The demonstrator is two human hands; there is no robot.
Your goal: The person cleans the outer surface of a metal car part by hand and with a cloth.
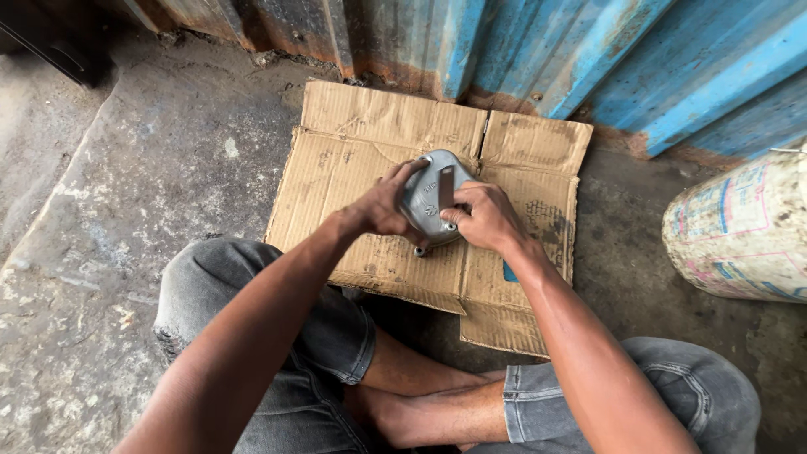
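Note:
A grey cast-metal cover (pixel 424 202), rounded with a bolt lug at its lower edge, is held over a flattened sheet of cardboard (pixel 353 160). My left hand (pixel 382 206) grips its left side, fingers curled over the top rim. My right hand (pixel 483 214) is at its right side and pinches a small brown strip (pixel 446 185) against the cover's face. Both forearms reach in from the bottom of the view.
I sit cross-legged in grey jeans on a rough concrete floor (pixel 126 185). A rusty blue corrugated metal wall (pixel 546 50) stands behind the cardboard. A white printed sack or drum (pixel 744 227) lies at the right edge.

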